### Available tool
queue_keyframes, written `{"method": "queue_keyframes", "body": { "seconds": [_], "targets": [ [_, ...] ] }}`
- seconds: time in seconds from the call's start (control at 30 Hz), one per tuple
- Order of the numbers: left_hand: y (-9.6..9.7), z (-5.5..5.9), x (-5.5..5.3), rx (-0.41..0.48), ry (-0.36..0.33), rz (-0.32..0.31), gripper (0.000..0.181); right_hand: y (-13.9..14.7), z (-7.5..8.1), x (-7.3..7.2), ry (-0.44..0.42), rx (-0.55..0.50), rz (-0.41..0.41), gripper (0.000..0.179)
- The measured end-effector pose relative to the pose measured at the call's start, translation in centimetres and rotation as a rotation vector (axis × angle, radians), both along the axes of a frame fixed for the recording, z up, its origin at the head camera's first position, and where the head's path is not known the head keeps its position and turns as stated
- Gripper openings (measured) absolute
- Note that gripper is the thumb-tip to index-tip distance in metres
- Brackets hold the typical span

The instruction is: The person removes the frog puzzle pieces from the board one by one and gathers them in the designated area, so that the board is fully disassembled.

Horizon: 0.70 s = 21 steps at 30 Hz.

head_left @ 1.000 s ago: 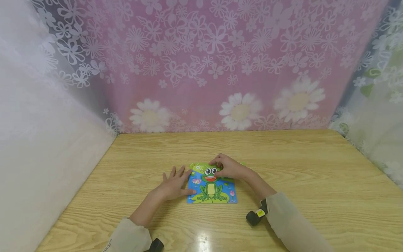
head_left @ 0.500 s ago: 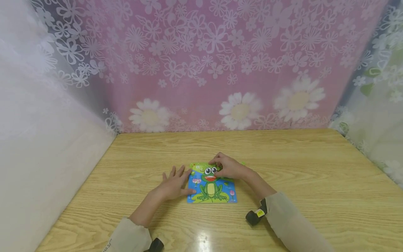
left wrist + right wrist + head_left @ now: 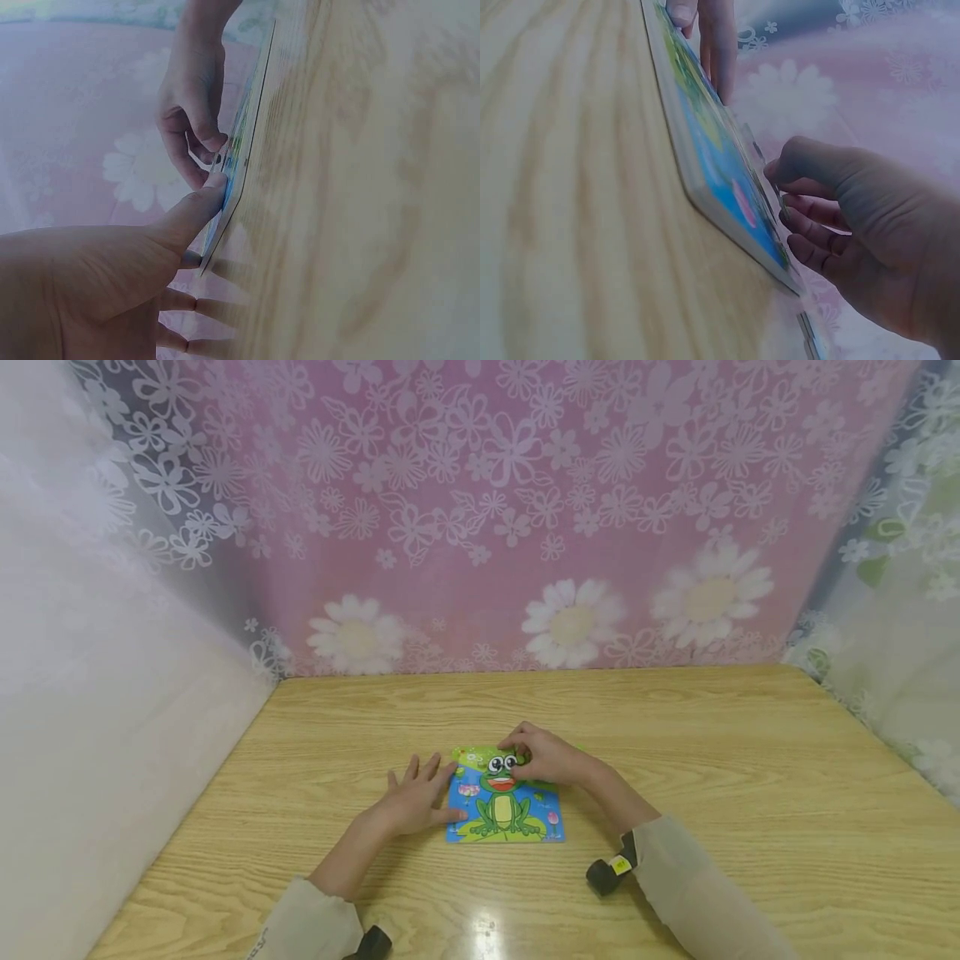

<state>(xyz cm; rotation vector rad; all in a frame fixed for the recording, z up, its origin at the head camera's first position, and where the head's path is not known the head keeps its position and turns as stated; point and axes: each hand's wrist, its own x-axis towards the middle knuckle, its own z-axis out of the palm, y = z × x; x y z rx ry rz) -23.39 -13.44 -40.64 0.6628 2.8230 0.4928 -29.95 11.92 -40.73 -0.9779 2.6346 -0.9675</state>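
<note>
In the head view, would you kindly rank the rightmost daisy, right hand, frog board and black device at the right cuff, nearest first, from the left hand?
1. Frog board, touching the left hand.
2. Right hand, at the board's upper right.
3. Black device, lower right.
4. Rightmost daisy, on the backdrop behind.

I counted one left hand (image 3: 412, 806), one right hand (image 3: 551, 758), one frog picture (image 3: 504, 814) and two sleeves (image 3: 311, 920). Behind were three large daisies (image 3: 572, 625).

frog board (image 3: 504, 810): partly behind right hand (image 3: 551, 759) | left sleeve (image 3: 311, 922): cut off
</note>
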Motion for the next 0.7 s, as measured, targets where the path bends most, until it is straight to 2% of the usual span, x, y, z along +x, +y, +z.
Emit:
{"method": "queue_keyframes", "body": {
  "seconds": [0.23, 0.37, 0.7],
  "targets": [
    [0.0, 0.3, 0.3, 0.009, -0.006, -0.004, 0.081, 1.2, 0.7, 0.2, 0.002, -0.038, 0.032, 0.04],
    [0.0, 0.2, 0.2, 0.002, 0.004, -0.006, 0.081, 2.3, 1.5, 0.5, 0.023, -0.024, 0.031, 0.04],
    [0.0, 0.2, 0.1, 0.001, -0.005, -0.001, 0.081, 6.1, 2.3, 1.0, 0.068, 0.01, -0.018, 0.041]
  ]
}}
